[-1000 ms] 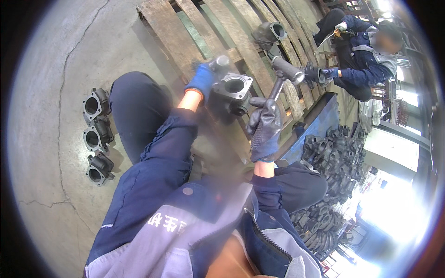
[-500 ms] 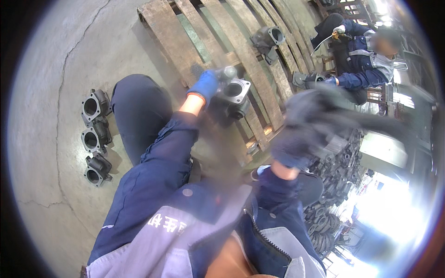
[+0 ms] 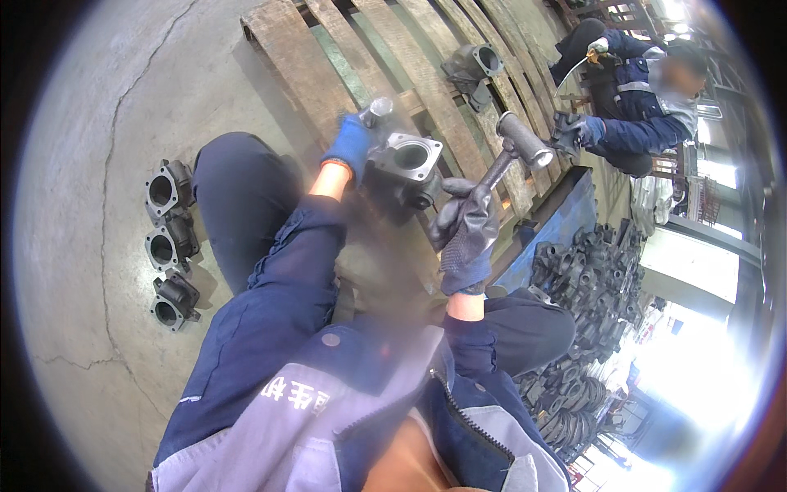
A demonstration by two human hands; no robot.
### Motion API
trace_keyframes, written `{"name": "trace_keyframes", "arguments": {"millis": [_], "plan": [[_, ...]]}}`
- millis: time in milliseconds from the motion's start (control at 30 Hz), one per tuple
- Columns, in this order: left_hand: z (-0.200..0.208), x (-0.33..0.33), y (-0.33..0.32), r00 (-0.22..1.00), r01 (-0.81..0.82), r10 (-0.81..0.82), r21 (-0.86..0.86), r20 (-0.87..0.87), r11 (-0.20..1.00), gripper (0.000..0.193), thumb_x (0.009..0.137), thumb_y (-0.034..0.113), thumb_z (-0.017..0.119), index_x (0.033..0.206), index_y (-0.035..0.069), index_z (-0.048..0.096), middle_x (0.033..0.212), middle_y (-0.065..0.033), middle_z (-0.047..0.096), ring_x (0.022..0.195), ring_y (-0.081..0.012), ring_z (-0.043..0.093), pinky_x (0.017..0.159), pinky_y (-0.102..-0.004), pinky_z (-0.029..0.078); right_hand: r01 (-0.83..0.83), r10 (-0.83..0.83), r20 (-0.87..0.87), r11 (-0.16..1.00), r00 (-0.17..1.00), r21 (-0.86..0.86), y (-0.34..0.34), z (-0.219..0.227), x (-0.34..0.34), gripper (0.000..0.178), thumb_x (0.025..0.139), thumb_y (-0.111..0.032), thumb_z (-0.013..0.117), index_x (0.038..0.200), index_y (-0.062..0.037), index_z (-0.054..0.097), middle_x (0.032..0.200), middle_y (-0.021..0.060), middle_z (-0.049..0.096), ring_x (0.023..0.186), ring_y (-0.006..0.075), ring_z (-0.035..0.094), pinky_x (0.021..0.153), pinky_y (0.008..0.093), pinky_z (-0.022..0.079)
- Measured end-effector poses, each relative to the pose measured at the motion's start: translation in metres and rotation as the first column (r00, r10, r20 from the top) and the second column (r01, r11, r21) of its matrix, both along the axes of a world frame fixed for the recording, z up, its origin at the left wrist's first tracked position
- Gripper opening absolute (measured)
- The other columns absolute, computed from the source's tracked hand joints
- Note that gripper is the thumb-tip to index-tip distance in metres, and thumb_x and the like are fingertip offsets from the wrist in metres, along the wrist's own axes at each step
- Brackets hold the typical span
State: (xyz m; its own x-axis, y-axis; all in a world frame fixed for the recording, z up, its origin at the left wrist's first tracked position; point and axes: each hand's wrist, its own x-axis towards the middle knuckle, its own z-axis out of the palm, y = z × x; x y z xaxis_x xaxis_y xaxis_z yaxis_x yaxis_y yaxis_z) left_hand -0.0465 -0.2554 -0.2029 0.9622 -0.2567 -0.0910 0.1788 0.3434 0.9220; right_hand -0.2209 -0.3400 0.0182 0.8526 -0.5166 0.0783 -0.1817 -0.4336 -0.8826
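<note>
The grey casting (image 3: 402, 168) sits on the wooden pallet (image 3: 328, 66), just above your knees; your left hand (image 3: 351, 146) grips it at its 9 o'clock edge; your right hand (image 3: 466, 225) is closed on the hammer (image 3: 516, 148), head raised at 2 o'clock; a glancing blow could likely catch those left fingers or kick the casting off the slats.

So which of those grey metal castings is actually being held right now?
The casting with the square flange on the pallet, gripped by the left hand. The three on the floor and the one further up the pallet lie untouched.

Navy work jacket with grey panels and zip, dark trousers, blue glove on left hand (image 3: 351, 146), grey knit glove on right hand (image 3: 466, 230).
</note>
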Motion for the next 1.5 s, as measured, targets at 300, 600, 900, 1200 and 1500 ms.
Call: {"name": "trace_keyframes", "arguments": {"millis": [300, 600, 900, 1200, 1500], "plan": [[-0.043, 0.007, -0.002, 0.974, 0.164, -0.192, -0.209, -0.122, 0.964, 0.038, 0.082, 0.011, 0.074, 0.118, 0.005, 0.064, 0.101, -0.0045, 0.07, 0.088, -0.0062, 0.058, 0.079, -0.0275, 0.05, 0.079, -0.035, -0.129, 0.931, 0.991, 0.356, 0.004, -0.013, -0.013, 0.048, 0.101, -0.046, 0.045, 0.096, -0.0018, 0.064, 0.051, -0.002, 0.043, 0.039, 0.008, 0.038, 0.037, 0.0229, 0.031], [-0.026, -0.008, -0.01, 0.939, 0.144, -0.224, -0.291, -0.262, 0.946, 0.035, 0.101, 0.016, 0.035, 0.124, 0.0, 0.056, 0.113, -0.0137, 0.065, 0.101, -0.024, 0.064, 0.088, -0.0368, 0.055, -0.216, 0.18, 0.324, 0.973, 0.929, 0.078, 0.014, 0.077, 0.04, 0.06, 0.099, -0.054, 0.042, 0.096, 0.0027, 0.061, 0.05, 0.0, 0.045, 0.041, 0.0097, 0.044, 0.039, 0.025, 0.035], [-0.027, -0.004, -0.007, 0.979, 0.202, -0.197, 0.13, -0.051, 0.971, 0.031, 0.101, 0.016, 0.04, 0.109, 0.004, 0.067, 0.1, -0.0071, 0.068, 0.088, -0.0164, 0.064, 0.083, -0.0305, 0.053, 0.282, 0.295, -0.432, 0.437, 0.852, 0.854, 0.01, -0.045, 0.048, 0.026, 0.095, -0.008, 0.048, 0.12, -0.0067, 0.053, 0.09, 0.0086, 0.063, 0.053, 0.0087, 0.051, 0.04, 0.0245, 0.04], [0.009, 0.006, 0.003, 0.989, -0.069, 0.071, 0.022, -0.128, 0.997, 0.022, 0.095, 0.006, 0.053, 0.111, -0.006, 0.061, 0.1, -0.0154, 0.065, 0.089, -0.0244, 0.064, 0.081, -0.0362, 0.056, -0.137, 0.176, -0.035, 0.864, 0.984, 0.484, 0.005, 0.012, 0.019, 0.034, 0.1, -0.032, 0.048, 0.1, -0.0004, 0.059, 0.067, 0.005, 0.058, 0.04, 0.009, 0.044, 0.034, 0.0229, 0.034], [-0.003, 0.001, -0.004, 0.989, -0.022, 0.003, -0.127, -0.148, 0.992, 0.025, 0.095, 0.013, 0.051, 0.105, -0.006, 0.063, 0.098, -0.0171, 0.066, 0.085, -0.0274, 0.065, 0.078, -0.0375, 0.056, -0.175, 0.192, -0.048, 0.953, 0.98, 0.249, 0.004, -0.006, 0.013, 0.046, 0.099, -0.042, 0.049, 0.09, 0.002, 0.06, 0.059, 0.0052, 0.055, 0.037, 0.0086, 0.04, 0.035, 0.0231, 0.029]]}}
